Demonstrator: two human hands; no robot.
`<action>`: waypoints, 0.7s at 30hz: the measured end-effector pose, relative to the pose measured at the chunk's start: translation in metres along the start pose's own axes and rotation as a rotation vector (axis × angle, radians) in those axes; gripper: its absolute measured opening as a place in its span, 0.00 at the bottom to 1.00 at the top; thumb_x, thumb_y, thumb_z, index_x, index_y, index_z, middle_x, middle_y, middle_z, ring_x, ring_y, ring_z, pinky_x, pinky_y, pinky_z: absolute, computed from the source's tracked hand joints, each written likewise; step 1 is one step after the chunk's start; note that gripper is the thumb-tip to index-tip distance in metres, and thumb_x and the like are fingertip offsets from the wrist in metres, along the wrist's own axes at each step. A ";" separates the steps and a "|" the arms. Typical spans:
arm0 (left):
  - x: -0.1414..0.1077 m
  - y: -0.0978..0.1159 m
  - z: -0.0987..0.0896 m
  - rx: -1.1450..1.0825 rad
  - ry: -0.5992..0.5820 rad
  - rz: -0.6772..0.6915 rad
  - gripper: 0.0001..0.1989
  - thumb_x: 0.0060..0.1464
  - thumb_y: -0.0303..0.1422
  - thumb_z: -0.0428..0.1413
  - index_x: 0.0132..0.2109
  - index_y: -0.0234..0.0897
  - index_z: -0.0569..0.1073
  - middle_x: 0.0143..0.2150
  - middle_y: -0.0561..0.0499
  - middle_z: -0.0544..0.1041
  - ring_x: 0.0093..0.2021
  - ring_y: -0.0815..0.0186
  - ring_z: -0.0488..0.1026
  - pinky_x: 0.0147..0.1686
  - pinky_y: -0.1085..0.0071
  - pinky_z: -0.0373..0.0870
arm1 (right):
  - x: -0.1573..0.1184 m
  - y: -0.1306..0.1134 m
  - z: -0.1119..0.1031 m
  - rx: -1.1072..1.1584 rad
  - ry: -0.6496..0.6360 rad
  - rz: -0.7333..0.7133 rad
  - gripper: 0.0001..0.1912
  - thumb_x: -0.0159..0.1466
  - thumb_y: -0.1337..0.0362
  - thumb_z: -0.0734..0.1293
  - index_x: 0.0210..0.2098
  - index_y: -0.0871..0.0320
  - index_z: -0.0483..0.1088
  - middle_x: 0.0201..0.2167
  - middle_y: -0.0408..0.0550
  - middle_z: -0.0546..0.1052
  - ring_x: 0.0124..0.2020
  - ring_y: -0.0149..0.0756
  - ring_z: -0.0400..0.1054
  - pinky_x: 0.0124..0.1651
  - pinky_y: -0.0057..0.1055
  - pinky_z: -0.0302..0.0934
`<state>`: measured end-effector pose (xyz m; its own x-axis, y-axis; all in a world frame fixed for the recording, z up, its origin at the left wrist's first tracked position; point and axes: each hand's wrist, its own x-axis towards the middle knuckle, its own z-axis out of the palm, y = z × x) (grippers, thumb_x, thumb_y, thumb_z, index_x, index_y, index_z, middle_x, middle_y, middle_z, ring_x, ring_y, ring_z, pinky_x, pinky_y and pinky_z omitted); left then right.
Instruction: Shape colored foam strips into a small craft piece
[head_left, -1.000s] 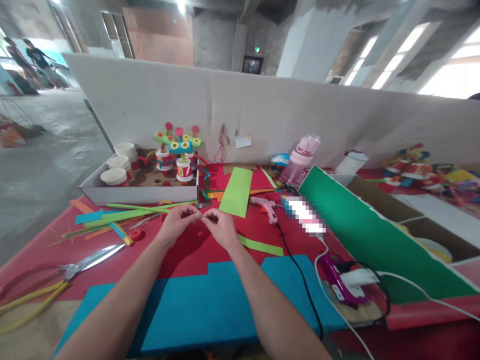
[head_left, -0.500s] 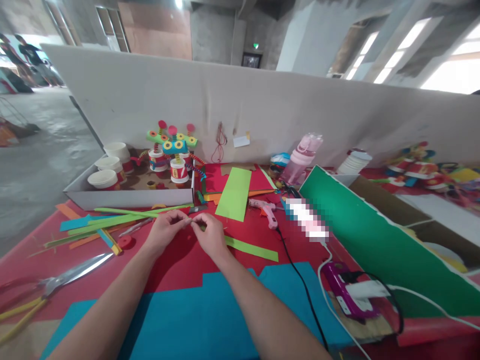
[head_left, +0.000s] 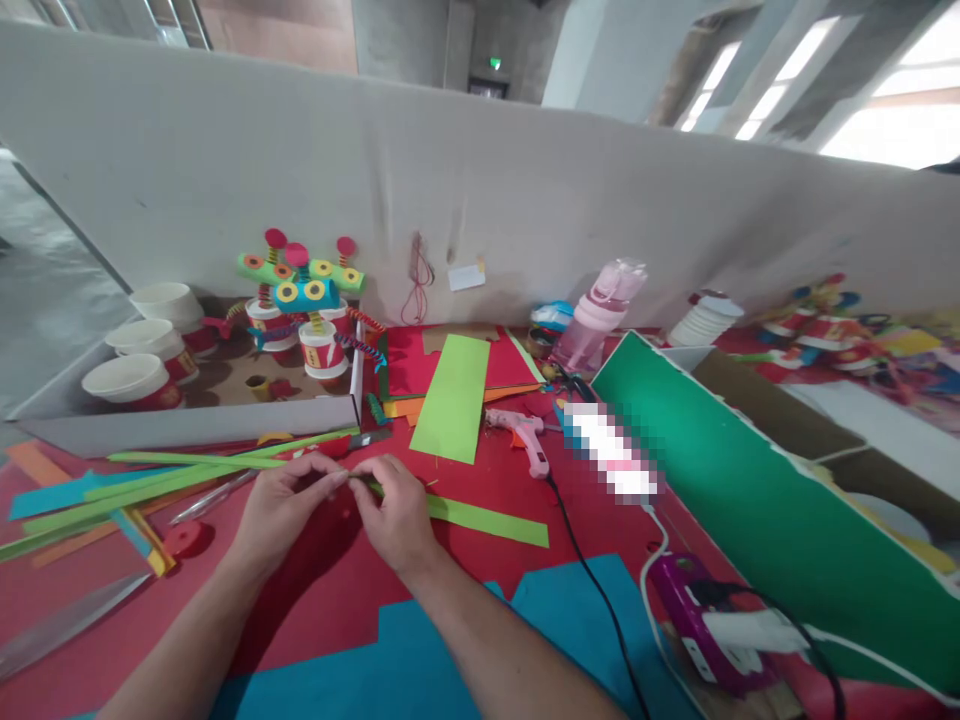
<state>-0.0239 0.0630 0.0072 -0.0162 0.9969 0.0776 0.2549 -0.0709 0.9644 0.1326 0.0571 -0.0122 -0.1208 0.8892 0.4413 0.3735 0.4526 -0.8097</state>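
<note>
A green paper strip (head_left: 487, 520) is pinched at its end between thumb and fingertips of the right hand (head_left: 394, 510), over a red tabletop. The left hand's (head_left: 283, 510) thumb and fingertips are pressed together beside it; whether anything is gripped there cannot be told. A pink glue gun (head_left: 523, 437) is seen beyond.

At twelve o'clock I see a smooth, matt lime paper sheet (head_left: 450, 400) and a pink plastic glue gun (head_left: 526, 432) with a soft sheen. One o'clock brings a glossy, translucent plastic bottle (head_left: 596, 320). At ten, the paper cups (head_left: 127, 380) look smooth; at nine, the scissor blade (head_left: 71, 622) is shiny metal. The green panel (head_left: 712, 460) at two is smooth, rough along its white edge. I can't read the finish of the thin green piece (head_left: 361, 480).
</note>
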 end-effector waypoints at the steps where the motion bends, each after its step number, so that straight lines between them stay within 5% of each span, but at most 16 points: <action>1: 0.000 0.000 0.001 -0.010 0.002 -0.008 0.12 0.45 0.41 0.63 0.30 0.36 0.76 0.26 0.51 0.75 0.28 0.66 0.70 0.30 0.72 0.66 | 0.001 0.000 0.000 0.005 0.002 -0.001 0.05 0.64 0.67 0.63 0.37 0.56 0.71 0.35 0.47 0.74 0.38 0.35 0.68 0.42 0.30 0.61; 21: -0.003 -0.003 0.010 -0.318 -0.127 -0.087 0.12 0.47 0.38 0.62 0.32 0.32 0.75 0.24 0.53 0.73 0.25 0.72 0.67 0.28 0.75 0.64 | -0.002 0.006 -0.002 0.103 -0.018 0.124 0.09 0.63 0.60 0.64 0.32 0.57 0.73 0.32 0.47 0.78 0.34 0.37 0.71 0.40 0.31 0.63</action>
<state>-0.0146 0.0606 0.0012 0.1007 0.9947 -0.0210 -0.0564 0.0268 0.9980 0.1372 0.0585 -0.0171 -0.0965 0.9394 0.3291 0.2906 0.3428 -0.8933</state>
